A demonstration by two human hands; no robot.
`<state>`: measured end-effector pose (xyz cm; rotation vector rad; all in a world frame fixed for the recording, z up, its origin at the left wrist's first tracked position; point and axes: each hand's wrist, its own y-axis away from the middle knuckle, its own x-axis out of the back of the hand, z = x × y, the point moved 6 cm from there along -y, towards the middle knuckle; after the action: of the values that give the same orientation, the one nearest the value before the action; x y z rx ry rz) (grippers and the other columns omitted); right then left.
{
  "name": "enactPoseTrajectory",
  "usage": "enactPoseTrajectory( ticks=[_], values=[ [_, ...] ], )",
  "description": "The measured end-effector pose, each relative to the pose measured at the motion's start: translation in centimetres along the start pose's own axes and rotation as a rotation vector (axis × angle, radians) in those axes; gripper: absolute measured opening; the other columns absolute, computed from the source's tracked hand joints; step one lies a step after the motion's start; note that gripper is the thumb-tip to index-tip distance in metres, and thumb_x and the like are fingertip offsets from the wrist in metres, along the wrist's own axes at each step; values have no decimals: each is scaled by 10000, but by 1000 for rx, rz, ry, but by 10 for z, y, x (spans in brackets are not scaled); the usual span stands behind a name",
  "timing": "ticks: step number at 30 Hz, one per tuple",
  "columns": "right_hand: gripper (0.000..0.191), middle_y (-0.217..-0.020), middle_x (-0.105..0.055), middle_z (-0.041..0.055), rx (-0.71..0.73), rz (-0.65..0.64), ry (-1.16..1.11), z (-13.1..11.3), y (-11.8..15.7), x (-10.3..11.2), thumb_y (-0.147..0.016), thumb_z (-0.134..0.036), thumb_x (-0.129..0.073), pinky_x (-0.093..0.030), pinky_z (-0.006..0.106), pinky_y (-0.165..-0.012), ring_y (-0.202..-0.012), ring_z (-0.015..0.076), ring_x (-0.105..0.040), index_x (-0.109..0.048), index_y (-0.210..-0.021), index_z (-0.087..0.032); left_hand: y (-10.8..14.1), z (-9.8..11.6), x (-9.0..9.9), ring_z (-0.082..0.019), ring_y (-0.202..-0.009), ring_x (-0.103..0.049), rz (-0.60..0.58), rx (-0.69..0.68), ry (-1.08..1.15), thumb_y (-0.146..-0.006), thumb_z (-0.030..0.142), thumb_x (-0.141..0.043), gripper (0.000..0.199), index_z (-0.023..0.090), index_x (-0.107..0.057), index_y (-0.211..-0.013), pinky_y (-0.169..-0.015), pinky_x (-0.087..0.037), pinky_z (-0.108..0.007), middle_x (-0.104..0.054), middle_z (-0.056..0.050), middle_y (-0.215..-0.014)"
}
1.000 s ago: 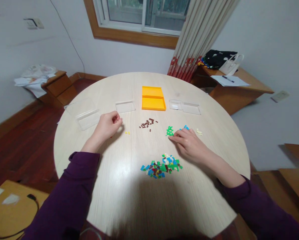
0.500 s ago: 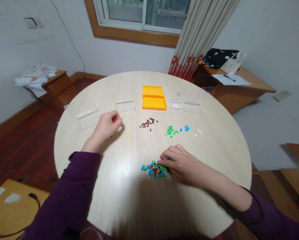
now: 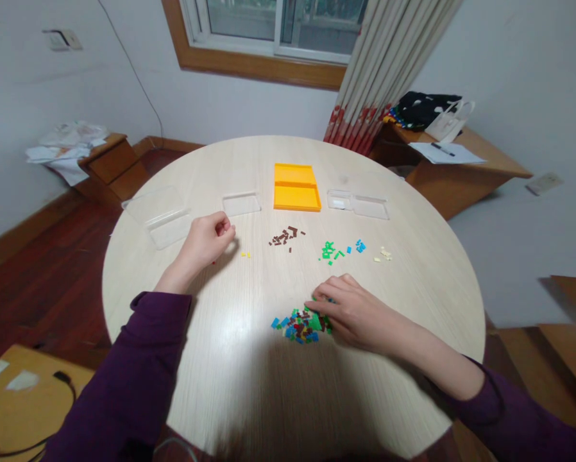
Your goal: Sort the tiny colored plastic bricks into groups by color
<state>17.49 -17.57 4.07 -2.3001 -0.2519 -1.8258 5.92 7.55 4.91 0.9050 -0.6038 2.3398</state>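
Observation:
A mixed heap of small coloured bricks (image 3: pixel 300 326) lies near the middle of the round table (image 3: pixel 230 398). My right hand (image 3: pixel 348 308) is at the heap's right side, fingers curled together over some bricks; whatever they hold is hidden. My left hand (image 3: pixel 211 237) hovers over the left of the table with its fingers pinched, and nothing can be made out between them. Yellow pieces (image 3: pixel 246 255) are just right of it. Farther right are brown pieces (image 3: pixel 284 237), green pieces (image 3: pixel 330 251), blue pieces (image 3: pixel 360 246) and cream pieces (image 3: pixel 385 255).
An open orange case (image 3: pixel 296 197) stands at the back centre. Clear plastic boxes sit left of it (image 3: pixel 241 204), at the far left (image 3: pixel 169 228) and to the right (image 3: pixel 371 206). A side desk (image 3: pixel 490 170) holds a white bag and paper.
My right hand has shifted slightly up and more of the heap's right side shows, including a green piece. My left hand has hardly moved.

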Motion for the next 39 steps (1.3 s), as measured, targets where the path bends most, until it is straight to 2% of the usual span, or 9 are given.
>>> enactPoseTrajectory(
  ticks=[4, 7, 12, 14, 17, 21, 24, 32, 39],
  values=[
    [317, -939, -643, 117, -34, 45, 92, 13, -12, -4, -934, -104, -415, -330, 372, -766, -866, 226, -487, -689, -1087, -146, 0, 0, 0, -126, -543, -385, -1, 6, 3, -748, 165, -535, 184, 206, -449, -590, -604, -332, -296, -445, 36, -536],
    [307, -919, -644, 120, -90, 95, 190, 36, -18, -2, -958, -123, -406, -315, 365, -752, -853, 223, -492, -685, -1087, -126, 0, 0, 0, -124, -544, -389, 2, -6, -6, -747, 167, -535, 182, 204, -450, -590, -606, -334, -293, -446, 39, -534],
    [329, -877, -649, 118, -232, 168, 331, 76, -3, 6, -964, -124, -372, -289, 363, -732, -838, 232, -485, -696, -1019, -147, 0, -1, 1, -122, -542, -393, 13, -14, 6, -753, 162, -538, 177, 202, -459, -599, -606, -332, -297, -447, 39, -533],
    [329, -888, -654, 119, -234, 204, 341, 75, 5, 12, -962, -128, -371, -287, 364, -723, -836, 236, -486, -686, -1052, -153, 0, -1, 0, -124, -545, -395, 10, -18, 16, -756, 165, -542, 180, 202, -460, -600, -605, -331, -300, -451, 36, -537],
    [322, -920, -657, 105, -135, 239, 244, 53, 12, 18, -970, -139, -377, -303, 360, -735, -846, 225, -497, -672, -1093, -176, 0, -1, -1, -125, -545, -393, 6, -11, 19, -753, 162, -546, 188, 202, -458, -592, -603, -325, -302, -448, 35, -534],
    [331, -921, -649, 88, -1, 149, 38, 19, 12, 14, -968, -116, -375, -331, 355, -764, -864, 203, -512, -684, -1069, -182, 0, -1, -1, -123, -538, -386, 3, -1, 11, -748, 153, -546, 193, 203, -454, -586, -601, -321, -302, -442, 38, -529],
    [355, -915, -642, 93, -2, 110, -8, 12, 9, 8, -942, -86, -368, -337, 363, -775, -861, 208, -503, -698, -1040, -173, 0, -1, -2, -123, -539, -386, -1, -1, 7, -748, 155, -546, 196, 204, -451, -583, -603, -322, -302, -442, 38, -530],
    [331, -956, -650, 106, -36, 95, -27, 28, -15, 0, -969, -127, -387, -336, 378, -806, -911, 220, -508, -709, -1042, -161, 0, 0, -1, -125, -536, -383, 0, 1, 34, -747, 150, -548, 209, 210, -444, -576, -595, -313, -308, -443, 35, -528],
    [357, -902, -665, 110, -205, 189, 110, 73, -7, 4, -966, -125, -368, -312, 372, -763, -862, 226, -504, -717, -1036, -161, 0, 0, 1, -121, -539, -389, 9, -16, 12, -748, 175, -540, 185, 205, -450, -590, -600, -331, -296, -445, 41, -530]
  ],
)
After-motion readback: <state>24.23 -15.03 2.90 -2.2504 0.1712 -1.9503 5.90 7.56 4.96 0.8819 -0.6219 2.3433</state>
